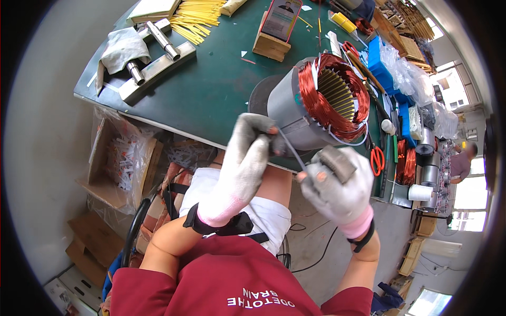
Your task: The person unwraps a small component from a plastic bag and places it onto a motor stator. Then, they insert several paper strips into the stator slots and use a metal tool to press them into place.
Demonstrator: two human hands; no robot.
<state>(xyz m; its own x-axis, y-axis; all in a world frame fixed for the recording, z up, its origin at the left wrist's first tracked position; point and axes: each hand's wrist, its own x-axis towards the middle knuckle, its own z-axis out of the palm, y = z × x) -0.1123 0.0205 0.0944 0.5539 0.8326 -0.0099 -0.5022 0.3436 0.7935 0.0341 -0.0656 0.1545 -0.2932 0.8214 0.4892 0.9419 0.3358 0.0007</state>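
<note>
Both my hands wear white gloves with grey, worn fingers and pink cuffs. A thin grey strip [292,148] is stretched between them, just in front of the motor stator. My left hand [245,160] pinches its upper end, and my right hand [337,184] grips the lower end. A dark block-like piece [338,164] sits against the back of my right fingers; how it is attached I cannot tell. The stator [295,113] lies on its side on the table, its copper windings [316,102] facing right, with white cord around them and yellow strips inside.
On the green table [221,79] are a metal fixture [158,71] with a cloth, yellow strips [197,18], and a phone [283,20] on a wooden stand. Red-handled scissors [377,160] and blue bins [380,63] line the right. A carton of scraps [121,163] stands left below.
</note>
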